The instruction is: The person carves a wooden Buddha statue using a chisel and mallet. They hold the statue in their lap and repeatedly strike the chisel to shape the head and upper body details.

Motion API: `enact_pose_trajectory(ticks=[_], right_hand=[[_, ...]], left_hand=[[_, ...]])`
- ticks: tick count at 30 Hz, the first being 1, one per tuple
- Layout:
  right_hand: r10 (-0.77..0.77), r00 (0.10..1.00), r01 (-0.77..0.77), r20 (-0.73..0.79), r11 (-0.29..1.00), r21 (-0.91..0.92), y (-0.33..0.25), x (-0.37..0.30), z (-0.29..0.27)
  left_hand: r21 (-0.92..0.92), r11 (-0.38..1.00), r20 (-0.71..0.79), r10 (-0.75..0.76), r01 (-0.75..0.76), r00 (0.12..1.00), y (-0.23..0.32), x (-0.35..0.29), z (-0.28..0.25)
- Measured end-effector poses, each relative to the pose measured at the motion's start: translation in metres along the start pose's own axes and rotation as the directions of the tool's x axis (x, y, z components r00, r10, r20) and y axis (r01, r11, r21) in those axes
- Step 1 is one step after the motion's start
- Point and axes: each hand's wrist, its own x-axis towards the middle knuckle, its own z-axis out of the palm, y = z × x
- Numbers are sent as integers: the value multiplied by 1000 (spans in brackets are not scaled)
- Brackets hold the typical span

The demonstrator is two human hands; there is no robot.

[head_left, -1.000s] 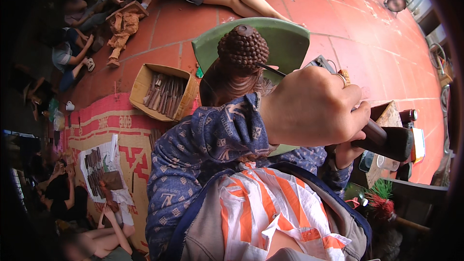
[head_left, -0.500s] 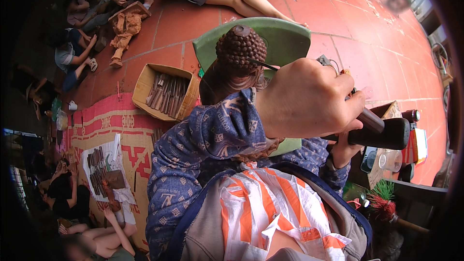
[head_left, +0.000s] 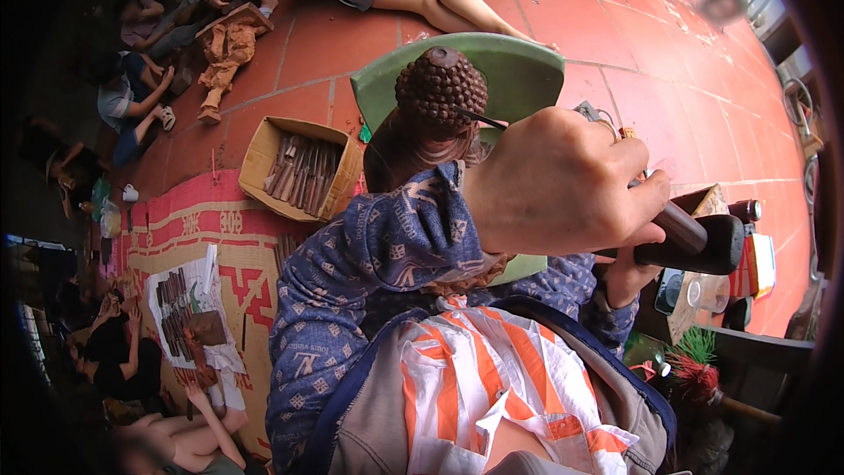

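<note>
A dark brown carved wooden head (head_left: 441,86), covered in rounded knobs, stands in front of me on a wooden figure. Closed around a carving chisel (head_left: 684,227), my left hand (head_left: 563,180) reaches across from the left. The chisel's thin dark blade points left and its tip touches the knobs; its thick brown handle sticks out to the right. Below it my right hand (head_left: 629,280) grips a black mallet (head_left: 703,248), whose rounded head lies right by the handle's end. My left hand and sleeve hide part of the figure and the mallet's grip.
A green plastic chair (head_left: 527,79) stands behind the figure. A cardboard box (head_left: 262,178) of chisels is at left, with more tools on white paper (head_left: 227,334) over a patterned mat (head_left: 189,224). A wooden box (head_left: 716,202) is at right. Several people sit around, some holding carvings.
My left hand and the chisel handle have shifted very slightly right, with the blade still at the knobs. The mallet stays close to the handle. At lower left, a person's hand has moved a little.
</note>
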Motion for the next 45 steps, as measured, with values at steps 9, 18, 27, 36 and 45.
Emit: enact_pose_trajectory(ticks=[9,18,27,36,45], right_hand=[[-9,1000,9,-5,999,-43,-9,6,-5],[-157,984,153,79,987,57,-37,38,-28],[-324,942,337,94,900,-275,-75,75,-65],[-312,948,315,68,875,-367,-81,106,-104],[-242,964,267,114,896,-356,-93,114,-88]], left_hand=[[-24,1000,-25,-10,9,1000,0,1,-2],[-154,988,-222,-23,-12,975,4,6,-14],[-269,960,-492,-71,-75,868,1,10,-6],[-233,972,-565,-150,17,811,1,18,-2],[-121,989,-578,-137,81,804,8,20,2]])
